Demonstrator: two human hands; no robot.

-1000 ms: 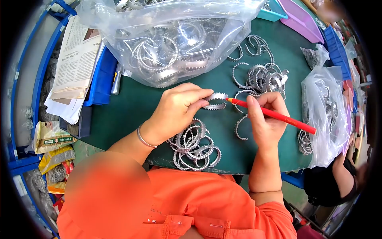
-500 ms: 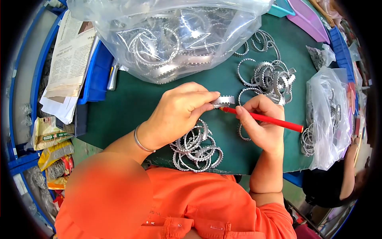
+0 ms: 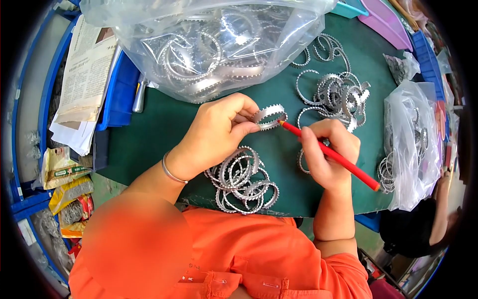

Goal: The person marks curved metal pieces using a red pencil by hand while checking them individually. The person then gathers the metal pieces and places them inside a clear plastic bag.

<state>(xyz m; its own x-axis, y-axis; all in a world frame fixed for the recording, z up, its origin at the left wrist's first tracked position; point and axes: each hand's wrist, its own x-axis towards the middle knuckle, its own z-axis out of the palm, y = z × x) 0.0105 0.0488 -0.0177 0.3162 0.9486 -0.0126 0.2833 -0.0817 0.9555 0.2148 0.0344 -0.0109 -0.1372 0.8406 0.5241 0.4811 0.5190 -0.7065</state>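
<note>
Between thumb and fingers, my left hand [image 3: 219, 127] pinches the left side of a silver toothed ring [image 3: 270, 116]. My right hand [image 3: 329, 154] is closed on a red pencil [image 3: 343, 162], whose tip is at the ring's right edge. Just below my left hand lies a pile of similar rings [image 3: 244, 182] near the table's front edge. Another heap of rings [image 3: 341, 97] lies behind my right hand, and one ring beside that hand is partly hidden by it.
A large clear bag of rings [image 3: 219, 55] stands at the back of the green table [image 3: 172, 119]. On the right is a smaller plastic bag [image 3: 411, 144]. A blue bin [image 3: 119, 94] with newspapers [image 3: 84, 74] is at left. Another person's arm [image 3: 439, 209] shows far right.
The ring in my left hand has tilted and turned, showing its opening more. The pencil has swung to a steeper slant, its tip moving from the ring's lower side to its right edge.
</note>
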